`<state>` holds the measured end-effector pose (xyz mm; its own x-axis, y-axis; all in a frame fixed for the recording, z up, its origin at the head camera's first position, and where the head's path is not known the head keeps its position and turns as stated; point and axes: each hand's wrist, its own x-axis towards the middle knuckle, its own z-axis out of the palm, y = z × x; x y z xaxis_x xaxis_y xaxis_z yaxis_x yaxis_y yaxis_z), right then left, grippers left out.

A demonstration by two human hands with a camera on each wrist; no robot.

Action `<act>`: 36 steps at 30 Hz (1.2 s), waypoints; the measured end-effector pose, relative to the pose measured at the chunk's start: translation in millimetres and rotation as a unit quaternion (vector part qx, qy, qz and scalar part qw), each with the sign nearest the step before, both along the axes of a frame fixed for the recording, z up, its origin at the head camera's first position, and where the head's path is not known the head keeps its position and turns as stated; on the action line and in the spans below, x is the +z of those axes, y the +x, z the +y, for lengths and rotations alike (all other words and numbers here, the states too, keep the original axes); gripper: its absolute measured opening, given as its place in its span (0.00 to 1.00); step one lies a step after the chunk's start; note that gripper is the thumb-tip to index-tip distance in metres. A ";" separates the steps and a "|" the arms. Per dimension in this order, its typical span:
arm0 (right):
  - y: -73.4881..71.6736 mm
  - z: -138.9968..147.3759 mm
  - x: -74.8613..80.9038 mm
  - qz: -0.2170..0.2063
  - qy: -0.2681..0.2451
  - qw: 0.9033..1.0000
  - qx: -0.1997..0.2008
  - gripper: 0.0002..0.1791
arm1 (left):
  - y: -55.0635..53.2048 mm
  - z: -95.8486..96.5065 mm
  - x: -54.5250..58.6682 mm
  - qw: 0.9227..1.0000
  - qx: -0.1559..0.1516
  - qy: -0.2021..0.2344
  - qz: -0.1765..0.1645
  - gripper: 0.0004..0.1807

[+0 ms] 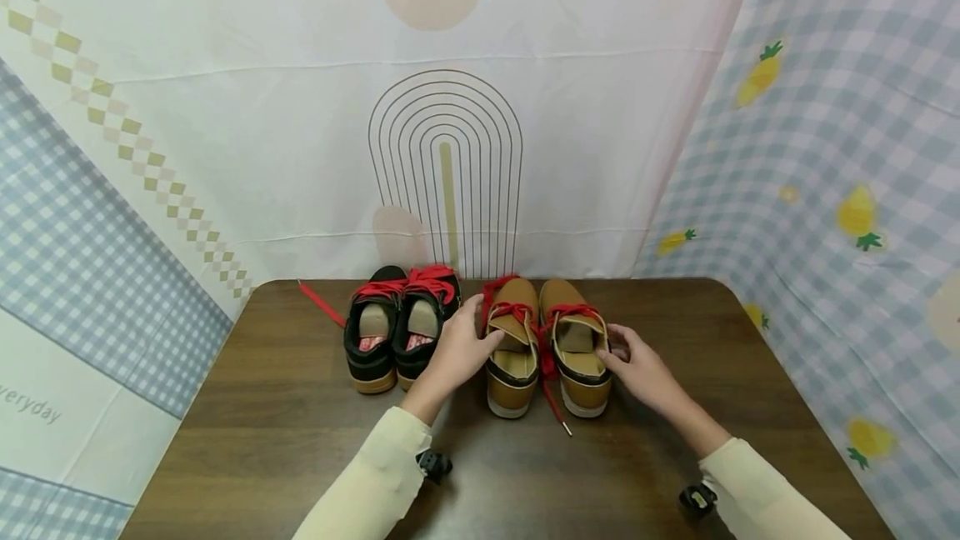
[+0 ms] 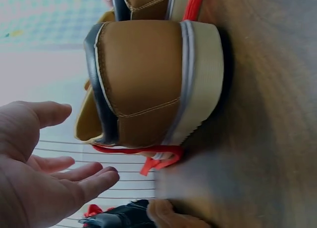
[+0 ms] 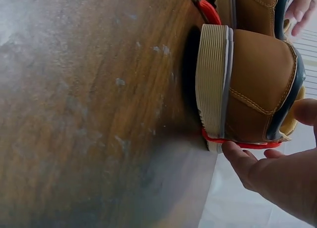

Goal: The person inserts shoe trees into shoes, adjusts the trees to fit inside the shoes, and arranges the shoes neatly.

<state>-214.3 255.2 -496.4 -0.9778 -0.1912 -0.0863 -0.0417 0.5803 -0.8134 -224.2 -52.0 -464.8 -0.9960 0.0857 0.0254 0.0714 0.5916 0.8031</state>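
Observation:
Two tan shoes with red laces stand side by side on the table, heels toward me. Beside the left tan shoe [image 1: 512, 394] is my left hand [image 1: 467, 344], its fingers spread; the left wrist view shows the hand [image 2: 44, 168] apart from the shoe [image 2: 143, 79]. My right hand [image 1: 637, 365] is at the outer side of the right tan shoe [image 1: 585, 394]. In the right wrist view its thumb lies over the collar of that shoe [image 3: 257, 84] and its fingers touch the outer side, near the red lace [image 3: 257, 145].
A pair of black shoes [image 1: 371, 365] with red laces stands to the left, one lace end [image 1: 322, 304] trailing onto the table. Another lace end [image 1: 558, 411] lies between the tan shoes. Behind the brown table [image 1: 300, 432] hangs a white patterned cloth [image 1: 300, 148].

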 end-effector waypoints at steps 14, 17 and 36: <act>5.1 -0.5 -6.6 0.010 -0.058 0.998 -0.002 0.31 | 4.0 -4.0 -24.6 0.999 -0.028 0.023 -0.026 0.24; 5.5 -2.4 -8.5 0.009 -0.066 0.998 -0.005 0.31 | 3.3 -4.5 -27.4 0.997 -0.024 0.055 -0.048 0.26; 9.1 -35.4 -18.0 0.031 -0.048 0.998 -0.012 0.30 | 11.9 5.4 -36.8 1.000 0.017 0.025 -0.005 0.27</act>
<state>-205.2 219.8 -514.4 -0.9852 -0.1711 -0.0075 -0.0806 0.5020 -0.8611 -212.4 -46.6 -501.5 -0.9985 0.0506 0.0189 0.0437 0.5532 0.8319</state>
